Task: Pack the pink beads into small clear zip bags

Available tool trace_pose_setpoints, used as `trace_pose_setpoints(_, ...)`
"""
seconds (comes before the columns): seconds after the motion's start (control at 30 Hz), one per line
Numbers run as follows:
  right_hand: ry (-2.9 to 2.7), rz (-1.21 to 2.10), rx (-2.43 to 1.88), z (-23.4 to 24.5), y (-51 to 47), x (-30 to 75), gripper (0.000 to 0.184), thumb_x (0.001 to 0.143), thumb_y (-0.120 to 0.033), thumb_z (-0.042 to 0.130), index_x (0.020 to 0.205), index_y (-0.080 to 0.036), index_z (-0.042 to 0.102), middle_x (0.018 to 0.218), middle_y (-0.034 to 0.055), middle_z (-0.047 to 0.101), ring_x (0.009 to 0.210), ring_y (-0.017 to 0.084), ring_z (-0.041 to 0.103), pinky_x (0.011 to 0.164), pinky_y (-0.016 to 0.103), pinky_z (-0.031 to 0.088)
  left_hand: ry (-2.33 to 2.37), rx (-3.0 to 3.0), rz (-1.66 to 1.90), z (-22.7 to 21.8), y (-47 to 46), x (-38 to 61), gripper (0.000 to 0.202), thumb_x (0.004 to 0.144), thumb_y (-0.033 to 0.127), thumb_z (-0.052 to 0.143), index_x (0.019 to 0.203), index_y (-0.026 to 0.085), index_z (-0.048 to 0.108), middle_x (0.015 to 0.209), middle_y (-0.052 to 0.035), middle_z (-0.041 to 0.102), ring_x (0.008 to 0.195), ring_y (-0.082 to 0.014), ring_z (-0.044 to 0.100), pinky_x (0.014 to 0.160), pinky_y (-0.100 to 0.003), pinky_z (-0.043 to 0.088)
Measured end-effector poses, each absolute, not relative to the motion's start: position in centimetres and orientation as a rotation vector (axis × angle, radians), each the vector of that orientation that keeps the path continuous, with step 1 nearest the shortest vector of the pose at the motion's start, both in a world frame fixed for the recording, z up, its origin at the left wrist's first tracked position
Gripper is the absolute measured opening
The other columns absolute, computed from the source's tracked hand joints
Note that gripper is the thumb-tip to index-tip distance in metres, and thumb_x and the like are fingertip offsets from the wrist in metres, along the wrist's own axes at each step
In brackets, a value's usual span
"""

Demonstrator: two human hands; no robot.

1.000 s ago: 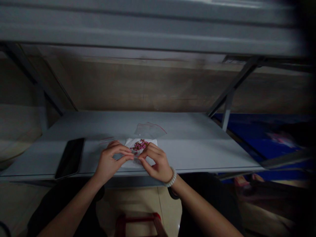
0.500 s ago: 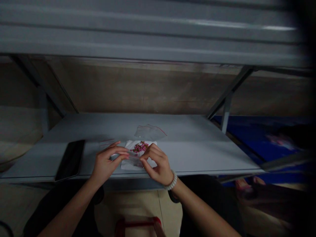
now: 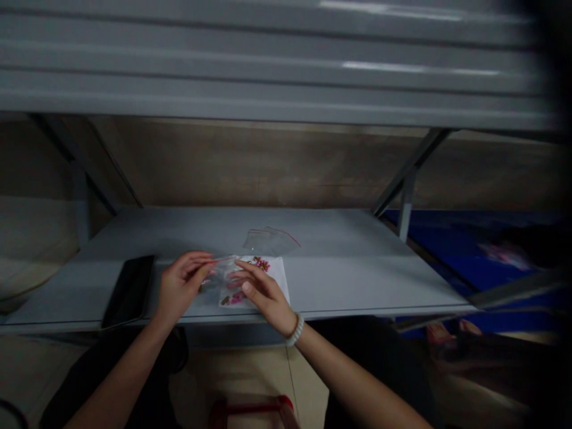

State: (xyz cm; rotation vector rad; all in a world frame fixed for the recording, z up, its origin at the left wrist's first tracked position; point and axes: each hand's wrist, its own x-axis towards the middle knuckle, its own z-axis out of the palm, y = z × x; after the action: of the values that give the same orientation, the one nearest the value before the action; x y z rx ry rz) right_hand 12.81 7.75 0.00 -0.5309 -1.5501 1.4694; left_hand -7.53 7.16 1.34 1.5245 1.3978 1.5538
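From my remote seat, closest in, I've got a red stool [image 3: 254, 409] on the floor between two dark-trousered legs. Up to the hands now: left hand [image 3: 183, 283] pinching the red-striped edge of a clear plastic bag [image 3: 218, 279] between thumb and fingers, right there over the near part of the table. Right hand [image 3: 270, 301], pale bracelet [image 3: 295, 331] at the wrist, fingers loosely spread, one fingertip at the strip's other end; whether it grips, I can't tell. Pink and brown bits show below the fingers, but I can't make out if they're inside the plastic. Under and beside that hand, white paper [image 3: 280, 280], with pink and brown beads [image 3: 261, 264] toward its far edge. Off to the left, a black phone [image 3: 129, 292] lies flat. Just past the paper, more clear bags [image 3: 270, 240], overlapping on the grey table [image 3: 357, 274]. Farthest back, a brownish wall [image 3: 268, 161].
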Motion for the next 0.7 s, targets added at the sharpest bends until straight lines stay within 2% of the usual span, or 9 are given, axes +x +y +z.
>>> trace_pose_setpoints(0.07, -1.488, 1.681, -0.434, -0.8, 7.6, 12.3, 0.059, 0.087, -0.033, 0.060, 0.139, -0.030, 0.033, 0.126, 0.0098, 0.057, 0.103, 0.019, 0.063, 0.084, 0.040, 0.055, 1.484, 1.494, 1.571, 1.0, 8.2, -8.9, 0.023, 0.077, 0.030, 0.066, 0.094, 0.016, 0.062, 0.087, -0.0057, 0.071, 0.078, -0.0172, 0.070, 0.072, -0.028, 0.058)
trace_pose_setpoints(0.13, -1.446, 1.813, -0.357, -1.4, 7.4, 11.8, 0.067, 0.085, -0.027, 0.063, 0.140, -0.032, 0.028, 0.132, 0.0108, 0.053, 0.109, 0.020, 0.062, 0.086, 0.042, 0.055, 1.590, 1.497, 1.588, 0.4, 9.3, -10.4, 0.025, 0.078, 0.032, 0.063, 0.096, 0.014, 0.062, 0.090, -0.0078, 0.071, 0.080, -0.0180, 0.070, 0.073, -0.030, 0.058)
trace_pose_setpoints(0.23, -1.421, 1.905, -0.318, -1.8, 7.2, 11.5, 0.064, 0.083, -0.023, 0.065, 0.138, -0.030, 0.033, 0.134, 0.0119, 0.053, 0.114, 0.021, 0.059, 0.090, 0.043, 0.053, 1.819, 1.634, 1.519, -0.7, 10.3, -12.2, 0.026, 0.082, 0.031, 0.053, 0.098, 0.013, 0.061, 0.095, -0.0098, 0.071, 0.083, -0.0184, 0.069, 0.076, -0.030, 0.057)
trace_pose_setpoints(0.33, -1.432, 1.870, -0.370, -1.4, 7.7, 11.9, 0.056, 0.081, -0.026, 0.068, 0.131, -0.026, 0.042, 0.129, 0.0117, 0.057, 0.109, 0.021, 0.062, 0.089, 0.042, 0.053, 1.975, 1.747, 1.393, -1.3, 10.8, -12.9, 0.025, 0.081, 0.030, 0.052, 0.097, 0.016, 0.064, 0.088, -0.0074, 0.072, 0.080, -0.0198, 0.070, 0.074, -0.031, 0.055)
trace_pose_setpoints(0.47, -1.450, 1.594, -0.571, -0.3, 9.9, 14.2, 0.033, 0.082, -0.027, 0.065, 0.113, -0.020, 0.057, 0.110, 0.0097, 0.066, 0.096, 0.019, 0.066, 0.084, 0.038, 0.054, 2.129, 1.862, 1.218, -1.1, 11.1, -12.9, 0.026, 0.078, 0.023, 0.051, 0.096, 0.017, 0.068, 0.079, -0.0064, 0.071, 0.075, -0.0247, 0.068, 0.072, -0.037, 0.053)
trace_pose_setpoints(0.6, -1.518, 1.191, -0.876, 0.2, 12.9, 17.8, 0.018, 0.085, -0.025, 0.058, 0.099, -0.016, 0.064, 0.098, 0.0080, 0.069, 0.088, 0.018, 0.066, 0.083, 0.037, 0.053, 2.176, 2.002, 1.098, -1.1, 11.6, -12.9, 0.028, 0.078, 0.018, 0.046, 0.097, 0.017, 0.068, 0.097, -0.0092, 0.071, 0.087, -0.0260, 0.067, 0.082, -0.039, 0.050)
trace_pose_setpoints(0.7, -1.719, 0.815, -1.082, 0.0, 14.6, 19.9, 0.021, 0.083, -0.014, 0.051, 0.098, -0.016, 0.066, 0.104, 0.0091, 0.068, 0.097, 0.021, 0.062, 0.085, 0.040, 0.051, 2.201, 2.063, 1.043, -1.4, 11.9, -13.1, 0.029, 0.078, 0.014, 0.044, 0.095, 0.017, 0.068, 0.104, -0.0099, 0.069, 0.094, -0.0259, 0.065, 0.087, -0.040, 0.049)
